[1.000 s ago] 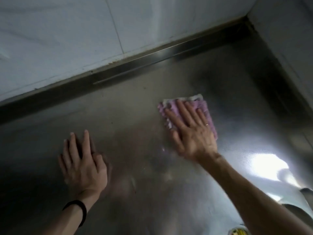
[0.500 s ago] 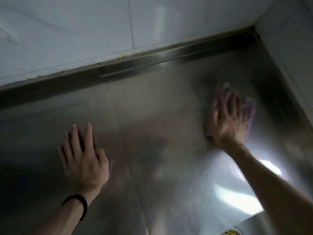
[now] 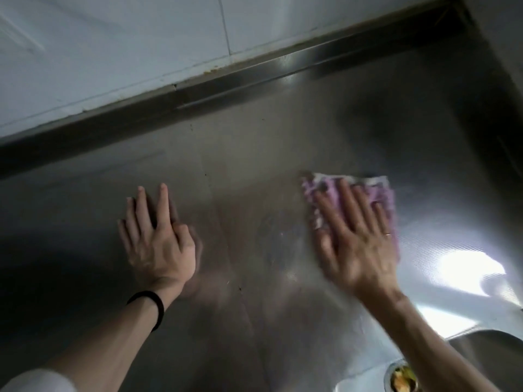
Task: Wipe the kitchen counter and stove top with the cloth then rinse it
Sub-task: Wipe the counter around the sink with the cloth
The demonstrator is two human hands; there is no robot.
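Head view, entry by two observers.

A: Where does the cloth (image 3: 376,193) sit?
B: Pink-purple with a pale far edge, flat on the steel counter (image 3: 254,171), right of centre, apart from the back ledge (image 3: 198,91).

A: Right hand (image 3: 359,244)?
B: Palm down on the cloth, fingers spread and flat, pressing rather than clutching. Ring on one finger. Hand slightly blurred.

A: Left hand (image 3: 157,239)?
B: Flat and open on bare counter, well left of the cloth, fingers pointing far, holding nothing. Black band (image 3: 150,306) on the wrist; a white sleeve (image 3: 34,381) at the near left corner.

A: Surroundings?
B: White tiled wall (image 3: 113,52) behind the ledge, a second wall closing the far right corner. Bright glare on the counter right of the cloth. Sink (image 3: 486,349) rim at near right, its strainer (image 3: 402,380) holding yellowish scraps; contents unclear.
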